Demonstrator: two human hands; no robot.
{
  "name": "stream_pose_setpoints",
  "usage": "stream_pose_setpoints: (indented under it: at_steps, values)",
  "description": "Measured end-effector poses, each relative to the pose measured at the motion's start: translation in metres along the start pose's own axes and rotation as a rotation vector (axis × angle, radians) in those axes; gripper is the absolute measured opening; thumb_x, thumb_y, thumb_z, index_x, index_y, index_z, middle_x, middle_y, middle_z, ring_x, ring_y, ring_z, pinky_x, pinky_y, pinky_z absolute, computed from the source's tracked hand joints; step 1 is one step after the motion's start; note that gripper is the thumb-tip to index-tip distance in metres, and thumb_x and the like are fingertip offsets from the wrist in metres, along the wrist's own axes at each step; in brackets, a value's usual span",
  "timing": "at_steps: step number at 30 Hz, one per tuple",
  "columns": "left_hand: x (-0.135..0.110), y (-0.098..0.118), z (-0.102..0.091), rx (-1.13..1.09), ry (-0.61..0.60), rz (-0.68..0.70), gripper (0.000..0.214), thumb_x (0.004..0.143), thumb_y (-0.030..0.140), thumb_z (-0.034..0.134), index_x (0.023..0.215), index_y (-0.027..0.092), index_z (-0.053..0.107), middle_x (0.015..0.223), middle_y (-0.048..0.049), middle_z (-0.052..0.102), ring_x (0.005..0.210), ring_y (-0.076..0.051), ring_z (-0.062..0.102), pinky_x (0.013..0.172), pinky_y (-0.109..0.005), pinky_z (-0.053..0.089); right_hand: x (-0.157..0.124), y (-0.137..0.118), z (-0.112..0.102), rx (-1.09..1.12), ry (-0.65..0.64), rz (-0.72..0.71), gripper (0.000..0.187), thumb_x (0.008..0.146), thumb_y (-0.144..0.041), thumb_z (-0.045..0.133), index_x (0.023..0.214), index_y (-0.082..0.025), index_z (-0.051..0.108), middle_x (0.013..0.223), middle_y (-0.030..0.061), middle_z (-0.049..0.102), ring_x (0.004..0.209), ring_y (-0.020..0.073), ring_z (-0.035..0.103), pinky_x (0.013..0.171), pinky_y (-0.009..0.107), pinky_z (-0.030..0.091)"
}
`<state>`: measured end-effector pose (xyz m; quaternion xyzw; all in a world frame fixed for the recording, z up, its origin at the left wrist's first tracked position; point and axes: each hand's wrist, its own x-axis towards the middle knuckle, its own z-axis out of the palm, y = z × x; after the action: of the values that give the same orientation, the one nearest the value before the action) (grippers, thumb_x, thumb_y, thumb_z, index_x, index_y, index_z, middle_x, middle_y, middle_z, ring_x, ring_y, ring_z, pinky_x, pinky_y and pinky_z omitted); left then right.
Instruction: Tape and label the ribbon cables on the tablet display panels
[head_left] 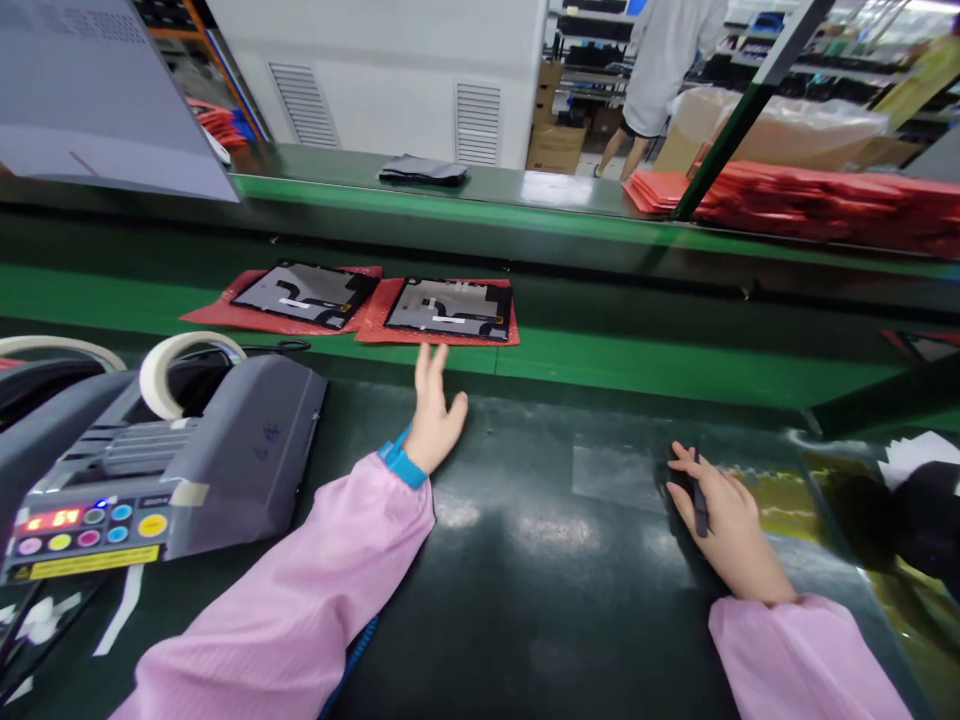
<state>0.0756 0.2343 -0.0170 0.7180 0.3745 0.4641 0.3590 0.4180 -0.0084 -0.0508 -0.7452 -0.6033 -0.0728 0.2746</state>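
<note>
My left hand (435,405) stretches forward over the dark mat (525,560), fingers open and extended, its tips close to the near edge of a red bag carrying a dark flat panel (448,310). A second panel on a red bag (304,295) lies to its left on the green conveyor (637,365). My right hand (716,515) rests on the mat at the right, fingers curled over a small black object, with a thin dark pen-like tool (699,500) between the fingers.
A grey tape dispenser machine (172,470) with coloured buttons and a tape roll (184,365) stands at the left. Stacks of red bags (817,200) lie on the upper shelf at right, a dark pouch (424,172) at its middle. A person (664,70) stands beyond.
</note>
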Motion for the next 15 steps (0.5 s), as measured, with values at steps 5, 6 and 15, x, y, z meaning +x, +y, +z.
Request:
stream_pose_setpoints:
  at_steps: [5,6,15]
  values:
    - [-0.065,0.041,0.014,0.273,-0.606,0.342,0.055,0.101,0.023,0.056,0.156,0.027,0.052,0.172,-0.0125,0.034,0.164,-0.038,0.015,0.127,-0.066,0.027,0.002,-0.057,0.009,0.050,-0.069,-0.063,0.018,0.102,-0.035,0.050,0.115,-0.030,0.062,0.144,0.0121,0.069,0.134,0.0354,0.064,0.107,0.062,0.045]
    - [-0.073,0.046,0.016,0.358,-0.710,0.432,0.059,0.102,0.023,0.057,0.159,0.027,0.046,0.174,-0.0124,0.030,0.164,-0.039,0.012,0.127,-0.067,0.027,0.002,-0.071,0.012,0.069,-0.079,-0.067,0.018,0.102,-0.034,0.051,0.116,-0.030,0.062,0.145,0.0118,0.069,0.135,0.0354,0.064,0.107,0.062,0.045]
    - [-0.100,0.060,0.029,0.531,-0.892,0.683,0.064,0.103,0.034,0.060,0.163,0.023,0.039,0.172,-0.0100,0.036,0.161,-0.038,0.026,0.130,-0.060,0.025,0.014,-0.096,-0.010,0.831,-0.059,0.318,0.030,0.104,-0.051,0.052,0.113,-0.027,0.067,0.102,0.0081,0.080,0.082,0.0221,0.076,0.074,0.038,0.060]
